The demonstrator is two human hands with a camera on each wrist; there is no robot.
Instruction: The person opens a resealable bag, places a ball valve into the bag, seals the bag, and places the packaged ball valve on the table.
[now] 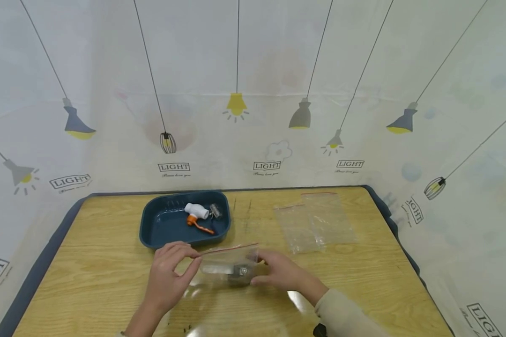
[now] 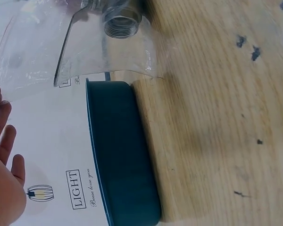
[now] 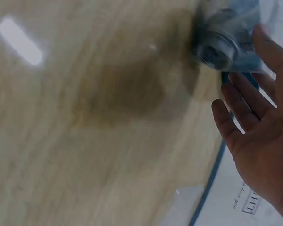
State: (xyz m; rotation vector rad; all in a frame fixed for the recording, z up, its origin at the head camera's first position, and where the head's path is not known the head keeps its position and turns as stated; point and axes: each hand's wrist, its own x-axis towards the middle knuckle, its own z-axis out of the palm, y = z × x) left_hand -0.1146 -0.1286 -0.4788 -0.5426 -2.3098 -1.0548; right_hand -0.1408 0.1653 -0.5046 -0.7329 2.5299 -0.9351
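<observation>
Here's the left hand (image 1: 168,271), thumb and forefinger pinching the top left corner of a clear bag (image 1: 236,255), the other fingers loose. Inside the bag sits a metal valve (image 1: 238,272), between the two hands and below the left fingertips, its flat handle (image 1: 217,269) pointing towards that side. Over on the right, the right hand (image 1: 282,273) stands at the bag's edge, fingers spread, thumb apart from them and against the bag, just beside the valve; whether it presses the metal through the film I cannot tell. Beyond the left hand, a blue tray (image 1: 164,224) carries a white pipe piece (image 1: 197,210) with an orange handle (image 1: 202,228), and two more bags (image 1: 329,220) lie overlapping on the table (image 1: 109,281), far right
</observation>
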